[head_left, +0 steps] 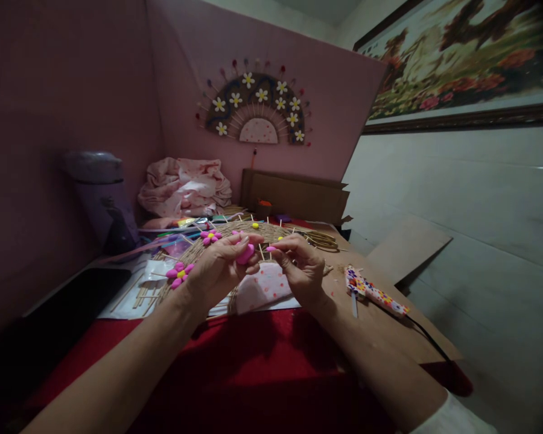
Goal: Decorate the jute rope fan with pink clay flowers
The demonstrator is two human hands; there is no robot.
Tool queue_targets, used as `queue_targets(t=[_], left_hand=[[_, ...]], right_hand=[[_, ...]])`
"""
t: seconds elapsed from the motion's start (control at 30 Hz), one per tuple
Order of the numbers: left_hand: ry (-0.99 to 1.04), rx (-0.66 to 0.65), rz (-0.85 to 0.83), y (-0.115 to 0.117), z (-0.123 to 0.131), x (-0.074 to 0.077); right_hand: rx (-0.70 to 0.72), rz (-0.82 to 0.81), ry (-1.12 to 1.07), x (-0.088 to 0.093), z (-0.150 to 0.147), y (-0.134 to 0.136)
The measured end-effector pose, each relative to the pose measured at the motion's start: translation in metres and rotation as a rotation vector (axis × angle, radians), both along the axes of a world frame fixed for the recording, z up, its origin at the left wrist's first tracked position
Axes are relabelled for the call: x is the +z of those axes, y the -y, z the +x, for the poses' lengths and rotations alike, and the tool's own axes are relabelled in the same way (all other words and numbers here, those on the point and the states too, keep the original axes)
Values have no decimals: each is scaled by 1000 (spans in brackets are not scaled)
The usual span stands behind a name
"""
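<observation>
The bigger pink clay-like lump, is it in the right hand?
No, the left hand holds the bigger lump, and the right hand pinches a smaller pink piece.

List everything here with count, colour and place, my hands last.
Lump: 1, pink, centre
Small piece: 1, pink, right of lump
Woven fan: 1, tan, centre
Flowers: at least 2, pink and yellow, fan's left
Hanging fan: 1, brown, on pink panel
Bottle: 1, purple, back left
Bunched cloth: 1, pink, beside bottle
Cardboard: several, brown, back and right
Corded tool: 1, floral, right
Framed picture: 1, multicoloured, upper right
Slab: 1, black, left
Cover: 1, red, front
Sticks: several, tan, left
Left hand: 1, bare, holding lump
Right hand: 1, bare, holding small piece
</observation>
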State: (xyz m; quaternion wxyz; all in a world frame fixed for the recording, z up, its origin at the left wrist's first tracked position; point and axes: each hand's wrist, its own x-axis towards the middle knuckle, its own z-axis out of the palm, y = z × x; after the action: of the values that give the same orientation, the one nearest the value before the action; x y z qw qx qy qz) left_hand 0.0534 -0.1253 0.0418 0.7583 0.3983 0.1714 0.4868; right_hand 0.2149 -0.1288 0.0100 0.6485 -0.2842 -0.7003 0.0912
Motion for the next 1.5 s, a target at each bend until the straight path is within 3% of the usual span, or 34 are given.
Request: queue_targets(t=[0.57, 1.27, 1.5], left_hand=[[113, -148, 17, 2, -5, 1], [81, -90, 66, 0, -3, 0], [-99, 30, 73, 0, 0, -4]], right_hand=[[14, 40, -33, -1, -1, 0], [2, 42, 2, 0, 0, 1], [-14, 31, 12, 0, -1, 2]])
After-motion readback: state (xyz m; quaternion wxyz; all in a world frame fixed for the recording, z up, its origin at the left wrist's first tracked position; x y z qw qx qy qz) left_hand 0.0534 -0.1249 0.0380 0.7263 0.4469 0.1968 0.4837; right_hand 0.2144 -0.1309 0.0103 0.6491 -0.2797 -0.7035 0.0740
